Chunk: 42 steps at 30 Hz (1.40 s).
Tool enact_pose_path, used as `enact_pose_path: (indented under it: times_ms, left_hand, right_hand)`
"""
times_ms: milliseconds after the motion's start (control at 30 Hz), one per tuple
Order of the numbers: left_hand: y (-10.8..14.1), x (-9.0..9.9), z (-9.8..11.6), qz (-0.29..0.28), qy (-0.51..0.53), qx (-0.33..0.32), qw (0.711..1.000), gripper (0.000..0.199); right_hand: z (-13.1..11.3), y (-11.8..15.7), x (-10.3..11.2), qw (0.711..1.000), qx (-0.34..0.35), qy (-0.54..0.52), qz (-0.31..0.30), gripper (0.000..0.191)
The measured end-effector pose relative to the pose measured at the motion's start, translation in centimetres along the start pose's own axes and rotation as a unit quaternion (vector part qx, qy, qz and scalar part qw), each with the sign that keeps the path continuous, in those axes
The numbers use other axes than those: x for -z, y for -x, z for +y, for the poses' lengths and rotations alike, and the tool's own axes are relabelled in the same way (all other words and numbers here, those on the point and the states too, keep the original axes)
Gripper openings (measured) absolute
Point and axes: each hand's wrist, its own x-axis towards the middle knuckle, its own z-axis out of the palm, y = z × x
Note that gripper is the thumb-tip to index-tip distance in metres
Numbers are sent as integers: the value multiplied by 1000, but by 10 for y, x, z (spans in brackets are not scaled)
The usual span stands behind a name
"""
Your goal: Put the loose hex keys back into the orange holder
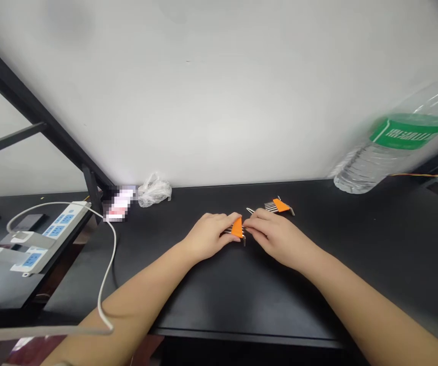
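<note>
Between the two hands, just right of the left hand's fingertips, lies the orange holder (237,227), its slim metal keys running roughly left to right. The left hand (207,237) is closed on it, thumb on the near side and fingers on the far side. At the holder's right side, the right hand (282,240) is closed in a pinch on a slim metal piece (250,210), one end showing beyond the fingers; its fingertips are the nearer to the bent key ends. Beyond the right hand, a second orange holder (281,205) rests on the black tabletop (211,300).
</note>
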Motion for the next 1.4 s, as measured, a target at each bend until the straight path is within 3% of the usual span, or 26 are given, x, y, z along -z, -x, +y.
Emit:
enact_pose_path:
  times_ms: [133,233,333,567,733,867,1133,1400]
  left_hand:
    - [-2,0,7,2,-22,-12,1000,32]
    - [-1,1,4,11,-18,-1,1000,39]
    - [0,1,-1,25,-12,6,1000,48]
    - [0,1,-5,14,3,1,1000,50]
    - [0,3,-5,22,28,23,999,51]
    - [0,4,-5,19,55,30,998,51]
    - [3,3,-5,31,66,36,997,52]
    - [4,3,-6,29,60,35,997,54]
  right_hand:
    - [-9,-4,-5,996,-8,-85,0,17]
    - [-4,-5,-7,993,-42,-113,2,15]
    - [3,-4,-9,995,-56,-87,-6,11]
    - [12,-3,-5,997,-61,-45,-33,14]
    - [37,-2,4,987,-152,42,-17,18]
    - [51,-6,-3,977,-189,95,-9,21]
    - [42,-12,-19,956,-241,161,-50,13]
    - [43,-10,-15,957,-213,199,-7,17]
